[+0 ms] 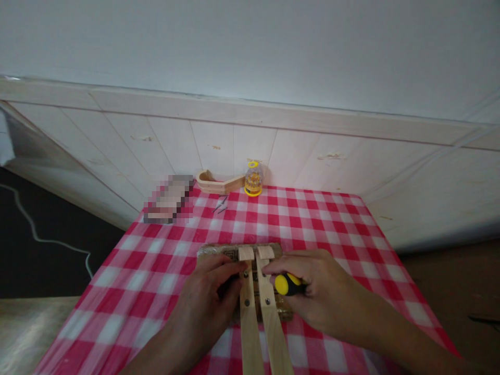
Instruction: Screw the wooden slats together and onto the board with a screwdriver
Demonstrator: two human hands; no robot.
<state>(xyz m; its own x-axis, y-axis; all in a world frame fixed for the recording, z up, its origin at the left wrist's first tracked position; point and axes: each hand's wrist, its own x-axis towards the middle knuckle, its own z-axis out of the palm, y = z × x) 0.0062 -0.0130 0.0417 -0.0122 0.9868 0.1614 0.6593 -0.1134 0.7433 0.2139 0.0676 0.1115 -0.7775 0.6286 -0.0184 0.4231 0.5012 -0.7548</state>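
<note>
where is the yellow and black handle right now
In the head view, the handle is right of centre, held in the right hand, just right of the two wooden strips.

From my end, the two long strips (pixel 250 333) read as smooth, matt wood with shiny metal screw heads (pixel 267 301). The screwdriver handle (pixel 287 285) looks like plastic, kinda slick. The block (pixel 213 252) underneath is wrapped in crinkly, glossy film. From there, 12 o'clock's a clear plastic tub (pixel 253 180); around 11 I've got a smooth wooden hook (pixel 222 186) plus thin metal bits (pixel 222 210). Tablecloth (pixel 312 229): smooth, can't tell cloth from vinyl.
</note>
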